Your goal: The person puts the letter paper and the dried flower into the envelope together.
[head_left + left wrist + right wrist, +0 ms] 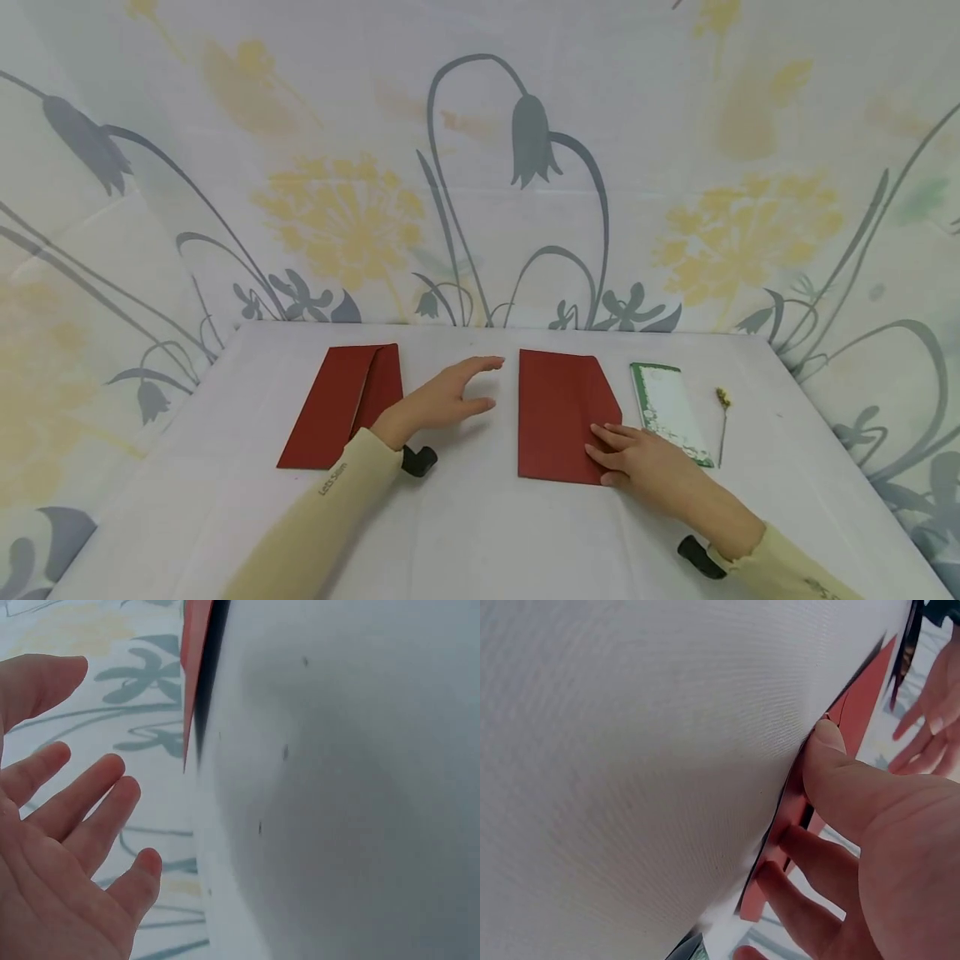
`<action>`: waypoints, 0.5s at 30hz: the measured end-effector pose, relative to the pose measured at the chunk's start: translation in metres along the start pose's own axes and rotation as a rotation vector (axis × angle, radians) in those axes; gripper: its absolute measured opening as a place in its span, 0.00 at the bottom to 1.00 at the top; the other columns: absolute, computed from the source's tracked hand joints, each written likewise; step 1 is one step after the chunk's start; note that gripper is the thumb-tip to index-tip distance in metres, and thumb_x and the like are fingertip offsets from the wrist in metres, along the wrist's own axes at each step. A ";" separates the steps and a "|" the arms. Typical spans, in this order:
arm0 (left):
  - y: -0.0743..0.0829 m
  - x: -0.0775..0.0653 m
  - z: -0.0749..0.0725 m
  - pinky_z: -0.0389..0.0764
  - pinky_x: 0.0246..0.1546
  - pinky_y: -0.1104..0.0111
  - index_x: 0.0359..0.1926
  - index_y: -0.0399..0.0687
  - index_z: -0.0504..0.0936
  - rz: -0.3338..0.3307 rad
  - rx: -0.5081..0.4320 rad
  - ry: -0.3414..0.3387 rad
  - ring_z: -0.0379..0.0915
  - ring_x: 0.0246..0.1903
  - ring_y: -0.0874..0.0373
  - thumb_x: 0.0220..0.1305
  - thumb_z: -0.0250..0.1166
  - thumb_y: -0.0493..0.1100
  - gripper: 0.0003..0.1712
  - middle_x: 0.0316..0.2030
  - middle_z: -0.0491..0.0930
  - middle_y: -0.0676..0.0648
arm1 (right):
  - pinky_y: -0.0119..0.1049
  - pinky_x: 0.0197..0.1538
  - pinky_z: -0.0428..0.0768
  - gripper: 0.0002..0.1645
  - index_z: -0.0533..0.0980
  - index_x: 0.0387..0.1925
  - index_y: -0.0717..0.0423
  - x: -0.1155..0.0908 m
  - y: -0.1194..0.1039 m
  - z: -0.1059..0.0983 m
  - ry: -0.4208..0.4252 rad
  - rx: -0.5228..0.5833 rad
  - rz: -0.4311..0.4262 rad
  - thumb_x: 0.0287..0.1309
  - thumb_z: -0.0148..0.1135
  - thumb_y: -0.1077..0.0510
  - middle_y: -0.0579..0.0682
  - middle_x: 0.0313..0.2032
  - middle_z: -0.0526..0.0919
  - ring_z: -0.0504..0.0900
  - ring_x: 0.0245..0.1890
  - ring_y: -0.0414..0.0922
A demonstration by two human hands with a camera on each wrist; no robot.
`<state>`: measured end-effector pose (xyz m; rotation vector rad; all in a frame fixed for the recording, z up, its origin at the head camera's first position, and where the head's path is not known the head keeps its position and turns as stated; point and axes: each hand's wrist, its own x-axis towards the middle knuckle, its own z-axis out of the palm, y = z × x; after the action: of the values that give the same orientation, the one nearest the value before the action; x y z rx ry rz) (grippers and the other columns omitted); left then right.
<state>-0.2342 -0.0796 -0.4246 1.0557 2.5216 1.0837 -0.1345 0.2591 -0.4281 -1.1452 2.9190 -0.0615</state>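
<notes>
My left hand [438,398] hovers over the table between two red envelopes, thumb and fingers spread apart and holding nothing. In the left wrist view its palm [64,892] and loosely bent fingers show. The right hand [648,462] rests on the right-hand red envelope [555,417], fingers spread over the flap at its right side and thumb by the lower edge. Seen from the right wrist, the thumb and fingertips touch the red paper [780,832] low over the cloth. Left of my left hand lies the other red envelope [330,408], its flap slightly raised and partly hidden by the wrist.
A white card with a green floral border [671,408] lies right of the envelope, partly behind my right hand. Further right is a thin-stemmed dried yellow flower [722,417]. A white cloth [465,533] covers the table, with a flower-patterned backdrop [480,208] rising behind.
</notes>
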 end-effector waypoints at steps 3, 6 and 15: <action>0.003 0.012 0.010 0.60 0.69 0.57 0.75 0.46 0.59 0.000 -0.020 -0.008 0.56 0.71 0.54 0.71 0.63 0.45 0.37 0.72 0.62 0.49 | 0.56 0.58 0.75 0.24 0.81 0.57 0.57 0.000 0.000 0.000 -0.001 0.015 0.000 0.61 0.68 0.54 0.63 0.62 0.76 0.73 0.62 0.63; 0.007 0.022 0.018 0.61 0.69 0.56 0.74 0.46 0.61 -0.012 -0.024 -0.025 0.57 0.71 0.53 0.70 0.63 0.44 0.36 0.71 0.63 0.47 | 0.55 0.58 0.75 0.24 0.80 0.57 0.57 0.000 0.000 0.000 0.003 0.035 -0.003 0.61 0.68 0.53 0.62 0.62 0.75 0.72 0.62 0.63; 0.022 0.057 0.037 0.63 0.67 0.65 0.70 0.48 0.68 0.061 0.065 -0.126 0.60 0.68 0.56 0.70 0.64 0.47 0.31 0.68 0.67 0.49 | 0.57 0.59 0.74 0.25 0.79 0.59 0.57 -0.002 0.005 0.003 -0.011 0.079 -0.010 0.62 0.66 0.53 0.62 0.64 0.73 0.70 0.64 0.63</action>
<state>-0.2478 -0.0099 -0.4304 1.1860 2.4555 0.9246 -0.1365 0.2642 -0.4314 -1.1448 2.8729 -0.1685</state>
